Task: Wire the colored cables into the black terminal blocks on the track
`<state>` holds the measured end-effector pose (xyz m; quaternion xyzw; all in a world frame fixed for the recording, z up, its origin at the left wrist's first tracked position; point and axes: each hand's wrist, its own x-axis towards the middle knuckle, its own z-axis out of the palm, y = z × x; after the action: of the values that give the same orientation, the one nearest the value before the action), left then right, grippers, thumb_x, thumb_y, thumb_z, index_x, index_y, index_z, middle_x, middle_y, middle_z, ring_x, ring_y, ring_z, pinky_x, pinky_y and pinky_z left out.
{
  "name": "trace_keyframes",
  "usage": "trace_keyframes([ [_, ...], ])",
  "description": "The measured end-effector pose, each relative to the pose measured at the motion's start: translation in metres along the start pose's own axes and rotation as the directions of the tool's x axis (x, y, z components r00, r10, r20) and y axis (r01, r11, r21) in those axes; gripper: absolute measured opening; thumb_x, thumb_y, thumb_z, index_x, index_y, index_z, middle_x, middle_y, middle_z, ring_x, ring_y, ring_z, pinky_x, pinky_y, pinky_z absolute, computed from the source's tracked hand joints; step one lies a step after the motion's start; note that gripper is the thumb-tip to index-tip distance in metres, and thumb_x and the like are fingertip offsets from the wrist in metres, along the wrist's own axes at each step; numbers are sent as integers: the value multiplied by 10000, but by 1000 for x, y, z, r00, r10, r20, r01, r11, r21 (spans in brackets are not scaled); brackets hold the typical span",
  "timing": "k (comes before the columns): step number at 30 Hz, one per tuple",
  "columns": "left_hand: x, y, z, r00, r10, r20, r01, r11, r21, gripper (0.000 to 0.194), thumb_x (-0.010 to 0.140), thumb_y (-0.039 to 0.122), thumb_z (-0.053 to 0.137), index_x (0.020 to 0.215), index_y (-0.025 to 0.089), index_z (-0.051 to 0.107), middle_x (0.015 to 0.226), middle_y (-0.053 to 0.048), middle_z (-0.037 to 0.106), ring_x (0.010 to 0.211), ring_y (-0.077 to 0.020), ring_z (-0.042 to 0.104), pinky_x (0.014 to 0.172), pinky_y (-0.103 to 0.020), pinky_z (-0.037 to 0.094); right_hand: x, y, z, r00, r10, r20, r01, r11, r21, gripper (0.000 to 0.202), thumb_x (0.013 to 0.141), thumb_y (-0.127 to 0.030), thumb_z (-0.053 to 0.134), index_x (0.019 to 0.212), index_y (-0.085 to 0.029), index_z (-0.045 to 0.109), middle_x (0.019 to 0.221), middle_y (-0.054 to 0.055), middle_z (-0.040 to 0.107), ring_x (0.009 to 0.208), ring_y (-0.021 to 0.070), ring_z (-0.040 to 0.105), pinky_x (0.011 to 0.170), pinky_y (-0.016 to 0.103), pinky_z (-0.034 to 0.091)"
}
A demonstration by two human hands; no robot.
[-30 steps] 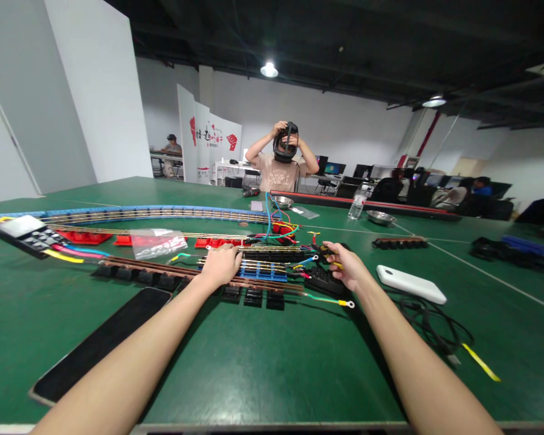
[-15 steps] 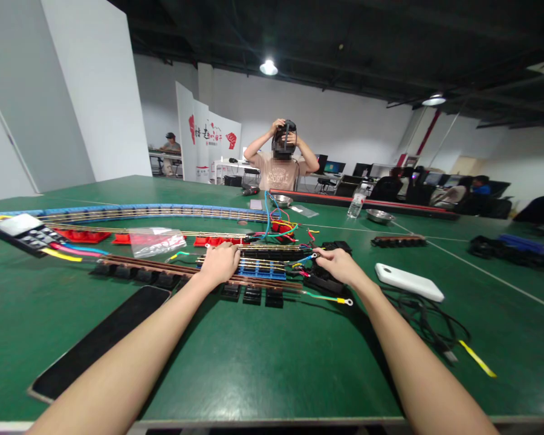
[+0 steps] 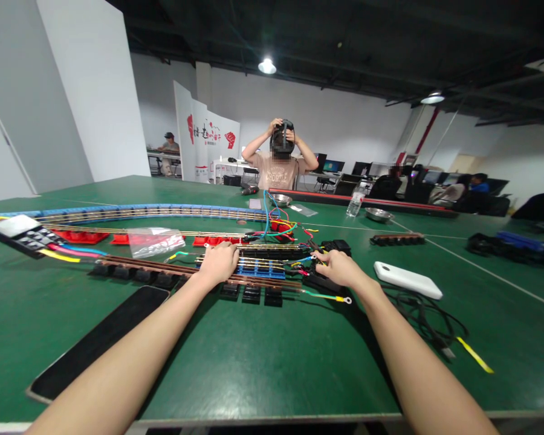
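Note:
My left hand (image 3: 219, 263) lies over the left end of a short blue rail section (image 3: 260, 267), its fingers wrapped on the rails. At the section's right end my right hand (image 3: 335, 266) has its fingers closed by a blue wire (image 3: 303, 260) with a ring terminal; the fingertips seem to pinch it. Behind that hand are black parts (image 3: 338, 246). In front of the blue section runs a copper rail on black supports (image 3: 273, 296), with a green-yellow wire (image 3: 324, 296) ending in a ring terminal. Red supports (image 3: 215, 240) sit behind.
A black pad (image 3: 102, 338) lies at the front left, a white power bank (image 3: 408, 280) and black cables (image 3: 428, 323) at the right. Farther back are a bottle (image 3: 356, 200) and metal bowls (image 3: 379, 214). Opposite, a person holds a headset (image 3: 282, 138).
The right hand's fingers have shifted slightly around the wire end. The left hand stays in place. The view has moved a little.

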<state>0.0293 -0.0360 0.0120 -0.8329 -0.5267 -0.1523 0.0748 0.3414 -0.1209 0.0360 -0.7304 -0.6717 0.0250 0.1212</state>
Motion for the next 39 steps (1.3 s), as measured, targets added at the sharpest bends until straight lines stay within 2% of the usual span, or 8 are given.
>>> trace_keyframes([
  [8,1,-1,2,1000,2,-6,-2,1000,-18,407,981,284,295,1133,154,649,1176,-148,666,1056,-295,630,900,-462,441,-3,-2,-4,1000,-15,1,15,992,-123,460,778,-234,583,1219,-262,713,1130,133,729,998,314,688,828,363,473],
  [16,0,-2,2,1000,8,-15,-8,1000,-9,404,979,280,296,1120,153,653,1167,-143,669,1052,-292,633,906,-464,445,-10,-6,-4,998,-41,-42,38,997,-64,460,886,-352,488,1317,-287,635,1035,102,749,954,292,685,792,332,443],
  [23,1,-2,3,1000,5,-13,-5,1000,-3,395,987,295,300,1096,161,654,1153,-137,677,1061,-289,633,917,-473,441,-5,0,-1,969,55,-241,-37,996,79,495,923,-489,426,1294,-255,658,998,107,749,897,272,675,755,321,439],
  [27,1,-2,3,1000,5,-10,-5,1000,-10,389,987,292,305,1103,163,653,1161,-138,675,1067,-288,632,919,-469,440,2,7,5,940,124,-319,-15,946,323,549,927,-547,366,1026,-179,762,683,64,699,695,218,648,673,284,439],
  [29,1,-2,2,1000,2,-6,-2,1000,-14,388,985,290,308,1101,162,656,1162,-142,675,1064,-288,633,917,-463,441,5,8,7,934,213,-287,-42,863,503,582,917,-583,356,793,-163,740,534,35,603,540,173,577,554,261,411],
  [31,1,-2,2,1000,-1,-6,1,1000,-18,386,984,289,312,1107,166,656,1166,-142,674,1064,-288,633,920,-463,439,6,5,8,921,336,-198,-110,712,694,558,902,-594,382,705,-160,672,472,7,524,412,122,452,427,235,322],
  [34,1,-2,3,1000,-1,-6,1,1000,-12,389,984,292,310,1118,168,653,1162,-140,676,1066,-290,632,925,-470,436,6,-1,6,894,445,-52,-172,447,878,470,892,-564,444,706,-160,596,425,-41,428,338,65,278,348,195,178],
  [39,1,-3,4,1000,9,-12,-9,1000,1,405,986,296,296,1107,157,656,1155,-140,677,1052,-299,637,905,-474,448,4,-5,1,878,466,110,-147,44,988,296,927,-448,488,797,-185,521,393,-90,368,320,37,199,327,134,111],
])
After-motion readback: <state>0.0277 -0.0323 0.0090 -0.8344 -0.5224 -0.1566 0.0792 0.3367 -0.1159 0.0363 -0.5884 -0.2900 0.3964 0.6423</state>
